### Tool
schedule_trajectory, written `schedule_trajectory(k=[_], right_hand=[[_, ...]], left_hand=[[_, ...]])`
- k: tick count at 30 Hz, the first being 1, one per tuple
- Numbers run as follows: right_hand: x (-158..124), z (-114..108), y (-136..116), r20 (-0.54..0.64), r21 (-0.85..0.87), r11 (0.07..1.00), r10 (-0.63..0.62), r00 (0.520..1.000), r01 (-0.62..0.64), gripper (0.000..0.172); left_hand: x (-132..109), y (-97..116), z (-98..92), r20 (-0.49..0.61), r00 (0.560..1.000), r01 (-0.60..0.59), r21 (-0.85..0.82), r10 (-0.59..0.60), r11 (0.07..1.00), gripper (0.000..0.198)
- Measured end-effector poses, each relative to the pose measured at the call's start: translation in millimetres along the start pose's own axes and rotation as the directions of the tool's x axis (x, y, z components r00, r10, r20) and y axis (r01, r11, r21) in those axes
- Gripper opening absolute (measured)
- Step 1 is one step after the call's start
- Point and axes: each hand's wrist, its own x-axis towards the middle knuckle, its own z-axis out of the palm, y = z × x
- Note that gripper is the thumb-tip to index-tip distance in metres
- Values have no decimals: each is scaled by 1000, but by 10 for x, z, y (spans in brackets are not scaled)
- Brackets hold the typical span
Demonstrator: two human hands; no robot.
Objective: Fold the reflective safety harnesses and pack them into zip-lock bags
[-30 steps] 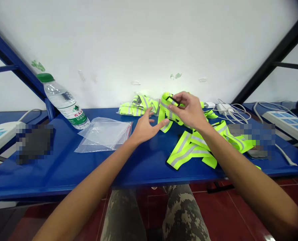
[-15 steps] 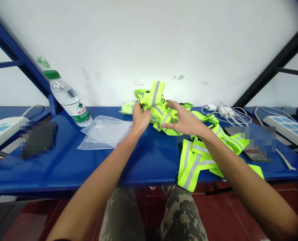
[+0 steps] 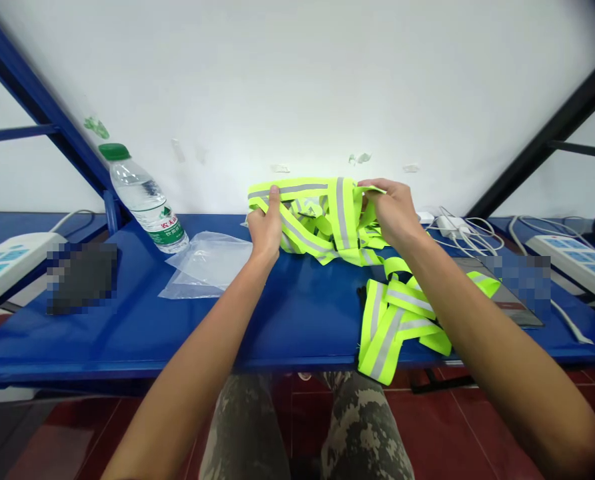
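A neon yellow reflective strap vest [image 3: 343, 217] with grey stripes is stretched between my two hands, above the back of the blue table. My left hand [image 3: 266, 227] grips its left end, thumb on top of the band. At its right end my right hand [image 3: 395, 210] pinches the strap; some of those fingertips are hidden behind the band. More yellow reflective straps [image 3: 390, 333] lie below my right forearm, partly covered by it and reaching the table's front edge. Several loops of strap hang down under the held part and overlap, so where one piece ends I cannot tell.
Clear plastic bags [image 3: 212, 263] lie left of my left hand, beside a water bottle [image 3: 150, 200] with a green cap. White chargers and cables [image 3: 460, 230] sit at the right, near a dark flat device [image 3: 520, 310]. Power strips [image 3: 15, 263] stand at the sides; a wall closes off the back.
My right hand has gone from spread fingers to gripping the strap. The bunched vest is now pulled out wide, my left hand having shifted slightly left. Some straps at the right were drawn away.
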Motion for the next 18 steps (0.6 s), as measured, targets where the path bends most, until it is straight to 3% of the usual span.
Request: schedule_trajectory(k=[3, 6, 9, 11, 13, 15, 16, 18], right_hand=[[78, 13, -71, 26, 94, 987, 130, 991, -132, 36], [117, 8, -109, 51, 58, 980, 186, 981, -188, 55], [122, 33, -109, 62, -46, 991, 130, 990, -128, 63], [107, 75, -109, 79, -84, 990, 115, 990, -109, 64], [85, 128, -131, 96, -77, 987, 148, 984, -140, 65], [69, 174, -179, 85, -40, 983, 184, 979, -181, 66], [67, 189, -211, 61, -24, 982, 188, 980, -186, 65], [78, 190, -279, -17, -10, 987, 158, 987, -159, 59]], left_hand=[[-62, 70, -39, -18, 1000, 21, 226, -18, 974, 62], [-147, 180, -62, 54, 989, -149, 405, 139, 902, 60], [-230, 282, -44, 228, 955, -238, 215, 188, 947, 43], [-276, 318, -19, 467, 878, -129, 11, 108, 992, 49], [-313, 318, 4, 693, 721, 28, -64, 24, 998, 61], [-333, 289, 21, 805, 594, 91, -70, 2, 993, 62], [-332, 270, 26, 821, 571, 86, -77, 14, 993, 55], [-305, 230, 30, 792, 609, 44, -87, 43, 995, 40]])
